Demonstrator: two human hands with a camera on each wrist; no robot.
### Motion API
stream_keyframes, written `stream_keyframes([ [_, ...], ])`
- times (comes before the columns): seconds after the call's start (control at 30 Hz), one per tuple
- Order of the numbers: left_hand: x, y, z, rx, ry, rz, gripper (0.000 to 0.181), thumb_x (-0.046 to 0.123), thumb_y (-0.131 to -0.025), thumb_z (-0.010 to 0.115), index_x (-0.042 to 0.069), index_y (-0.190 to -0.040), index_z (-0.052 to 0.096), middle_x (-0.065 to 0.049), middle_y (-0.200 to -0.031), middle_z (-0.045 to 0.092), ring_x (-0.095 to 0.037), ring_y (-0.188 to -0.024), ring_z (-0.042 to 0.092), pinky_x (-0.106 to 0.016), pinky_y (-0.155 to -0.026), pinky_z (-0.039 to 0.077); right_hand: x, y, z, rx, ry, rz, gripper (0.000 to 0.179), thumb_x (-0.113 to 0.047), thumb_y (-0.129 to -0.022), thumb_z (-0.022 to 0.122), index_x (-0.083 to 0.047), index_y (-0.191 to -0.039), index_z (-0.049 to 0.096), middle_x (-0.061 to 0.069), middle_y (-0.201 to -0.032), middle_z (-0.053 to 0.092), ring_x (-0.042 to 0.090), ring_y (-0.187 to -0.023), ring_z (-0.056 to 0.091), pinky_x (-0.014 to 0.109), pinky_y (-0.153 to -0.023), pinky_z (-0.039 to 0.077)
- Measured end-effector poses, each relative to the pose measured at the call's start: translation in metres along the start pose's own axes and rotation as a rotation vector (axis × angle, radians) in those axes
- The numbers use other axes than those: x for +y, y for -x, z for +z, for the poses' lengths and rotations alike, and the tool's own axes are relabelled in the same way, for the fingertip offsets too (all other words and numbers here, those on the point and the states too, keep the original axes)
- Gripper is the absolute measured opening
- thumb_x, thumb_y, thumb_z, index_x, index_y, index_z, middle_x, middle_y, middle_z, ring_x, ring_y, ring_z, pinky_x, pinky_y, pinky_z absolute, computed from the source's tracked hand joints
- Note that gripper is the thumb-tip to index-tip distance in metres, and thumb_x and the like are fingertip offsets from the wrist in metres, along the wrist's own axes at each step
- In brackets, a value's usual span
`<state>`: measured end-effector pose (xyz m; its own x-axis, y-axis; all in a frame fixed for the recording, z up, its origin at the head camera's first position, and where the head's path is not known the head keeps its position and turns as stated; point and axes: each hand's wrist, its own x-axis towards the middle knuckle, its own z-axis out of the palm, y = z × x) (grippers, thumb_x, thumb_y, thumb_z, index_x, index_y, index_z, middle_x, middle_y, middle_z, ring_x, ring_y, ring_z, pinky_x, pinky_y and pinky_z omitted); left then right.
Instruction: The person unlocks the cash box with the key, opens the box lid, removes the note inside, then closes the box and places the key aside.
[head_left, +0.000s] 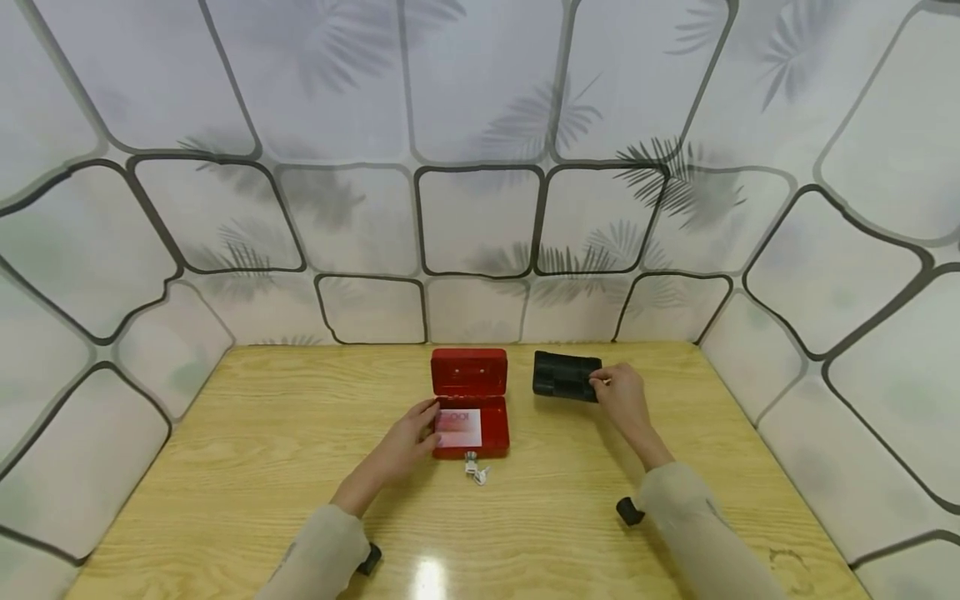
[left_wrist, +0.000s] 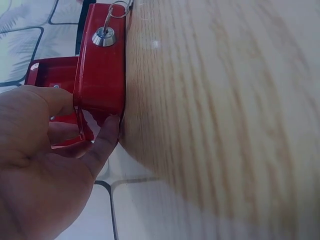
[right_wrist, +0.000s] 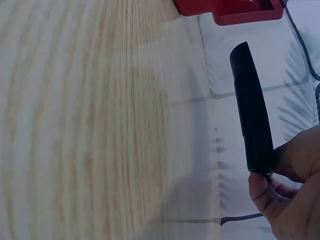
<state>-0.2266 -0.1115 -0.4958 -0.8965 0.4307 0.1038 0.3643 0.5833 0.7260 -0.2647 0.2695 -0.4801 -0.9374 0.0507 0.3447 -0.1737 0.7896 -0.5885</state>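
A small red cash box (head_left: 495, 429) stands with its lid (head_left: 469, 372) raised at the back. Inside, toward the left, lies a pink-and-white banknote (head_left: 459, 428). Keys (head_left: 480, 476) hang from the lock (left_wrist: 104, 36) at the front. My left hand (head_left: 408, 437) grips the box's left side, thumb at the front corner and fingers against the outer wall. To the right of the box, my right hand (head_left: 621, 396) pinches the right end of a black wallet (head_left: 558, 375). That wallet is held upright above the table, also seen edge-on in the right wrist view.
The light wooden table (head_left: 300, 467) ends at a patterned curtain-like wall (head_left: 480, 217) behind and on both sides. Dark wrist devices (head_left: 630, 511) sit below both forearms. Light glares off the front of the tabletop.
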Motion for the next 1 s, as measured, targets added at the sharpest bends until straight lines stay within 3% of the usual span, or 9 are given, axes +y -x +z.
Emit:
stream_keyframes([
  [0.4,-0.002,0.003,0.0,0.005,-0.009,0.002,0.054,0.001,-0.102,0.061,-0.016,-0.149,0.041,-0.03,-0.158,0.037,-0.045,-0.144,0.039,-0.056,-0.116,0.035,-0.003,-0.015,0.024,-0.047,-0.024,0.034,0.015,0.0,-0.096,0.067,0.01,-0.102,0.076,0.026,-0.103,0.064,0.037,-0.089,0.062,0.049,-0.075,0.055],
  [0.77,-0.005,0.003,0.001,0.003,0.005,-0.004,0.055,0.002,-0.102,0.061,-0.015,-0.15,0.041,-0.028,-0.159,0.037,-0.043,-0.145,0.039,-0.054,-0.115,0.036,0.0,-0.024,0.038,-0.057,-0.019,0.035,0.014,0.002,-0.098,0.066,0.01,-0.103,0.076,0.027,-0.103,0.063,0.035,-0.085,0.067,0.045,-0.069,0.058],
  [1.0,-0.004,0.004,-0.002,0.002,0.015,-0.013,0.056,0.003,-0.102,0.061,-0.014,-0.151,0.04,-0.027,-0.16,0.036,-0.042,-0.146,0.038,-0.055,-0.116,0.035,0.003,-0.028,0.046,-0.058,-0.021,0.032,0.014,0.002,-0.098,0.066,0.01,-0.104,0.075,0.027,-0.104,0.063,0.038,-0.089,0.067,0.047,-0.072,0.059],
])
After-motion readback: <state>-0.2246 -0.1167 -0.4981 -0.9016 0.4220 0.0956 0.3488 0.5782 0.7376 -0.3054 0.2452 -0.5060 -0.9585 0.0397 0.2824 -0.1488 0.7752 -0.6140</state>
